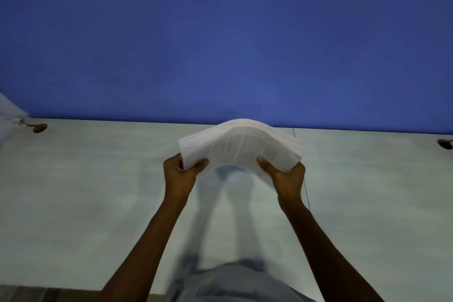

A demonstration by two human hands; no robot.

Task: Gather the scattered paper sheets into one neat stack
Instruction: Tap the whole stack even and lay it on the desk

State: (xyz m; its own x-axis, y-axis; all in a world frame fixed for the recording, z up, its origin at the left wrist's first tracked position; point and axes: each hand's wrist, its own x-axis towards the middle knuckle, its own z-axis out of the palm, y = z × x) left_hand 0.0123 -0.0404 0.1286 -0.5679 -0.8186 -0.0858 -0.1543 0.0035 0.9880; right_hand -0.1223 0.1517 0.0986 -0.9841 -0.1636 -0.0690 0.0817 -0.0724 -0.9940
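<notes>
A thick stack of white printed paper sheets (pixel 241 146) is held above the pale table (pixel 85 179), bowed upward in the middle like an arch. My left hand (pixel 180 174) grips the stack's left near corner, thumb on top. My right hand (pixel 286 176) grips the right near corner the same way. The sheet edges on the left side are slightly fanned. The picture is a little blurred.
A blue partition wall (pixel 220 44) rises behind the table's far edge. A small dark fitting (pixel 39 127) sits at the far left and another dark fitting (pixel 445 143) at the far right. A seam (pixel 306 193) runs across the tabletop near my right wrist.
</notes>
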